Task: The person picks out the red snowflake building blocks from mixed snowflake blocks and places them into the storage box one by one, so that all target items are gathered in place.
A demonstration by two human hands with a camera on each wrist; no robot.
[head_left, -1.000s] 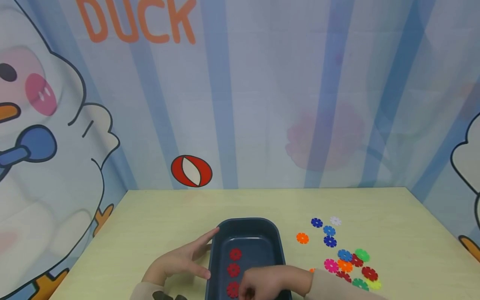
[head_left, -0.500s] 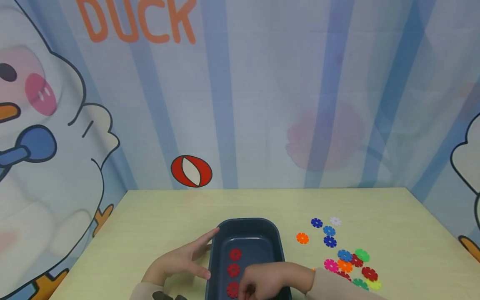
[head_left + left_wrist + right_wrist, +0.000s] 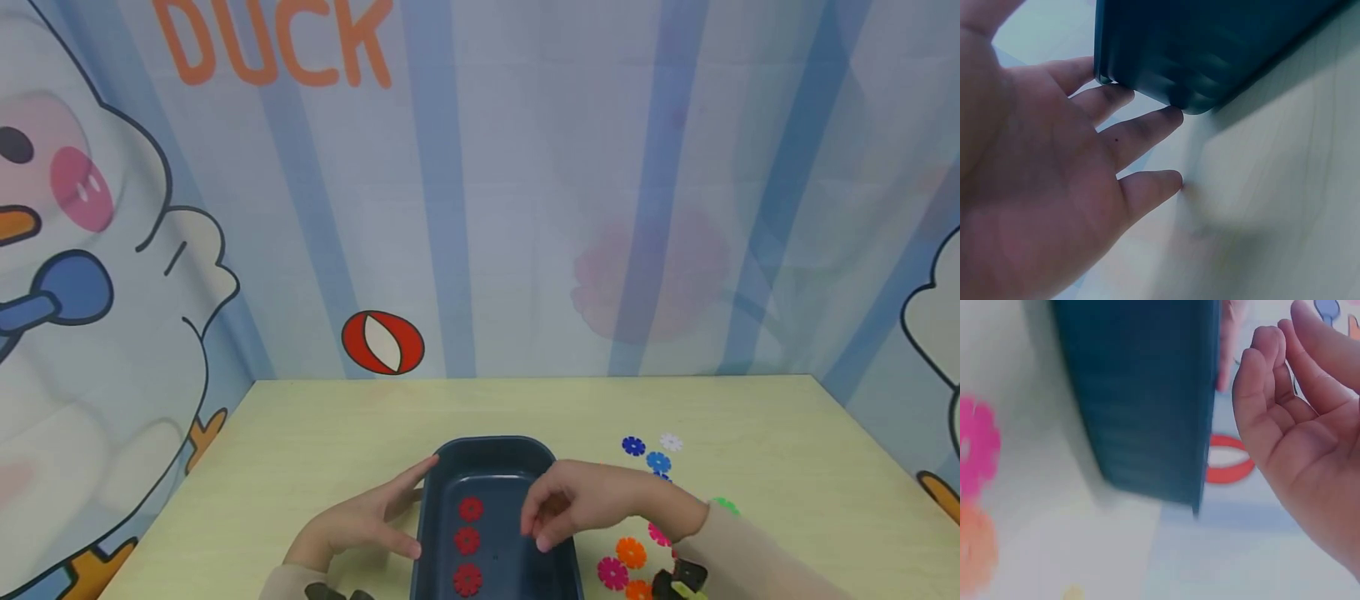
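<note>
A dark blue tray (image 3: 517,492) lies lengthwise on the table, with a column of red flower-shaped discs (image 3: 467,540) along its left part. My left hand (image 3: 363,521) steadies the tray's left wall with spread fingers; in the left wrist view, fingertips of the left hand (image 3: 1054,156) touch the tray's side (image 3: 1166,44). Over the tray's right rim hovers my right hand (image 3: 588,500), its fingers loosely bent. The right wrist view shows nothing between the thumb and fingers of the right hand (image 3: 1310,419), beside the tray wall (image 3: 1141,400).
Right of the tray, loose flower discs lie scattered, among them an orange disc (image 3: 631,552), a pink disc (image 3: 612,573) and a dark blue disc (image 3: 633,446). My right forearm covers part of them. A printed cloth backdrop (image 3: 510,208) stands behind the table's far edge.
My right hand has risen from the tray's near part and moved up and right to its right rim. The nearest red disc is now uncovered. My left hand stays put.
</note>
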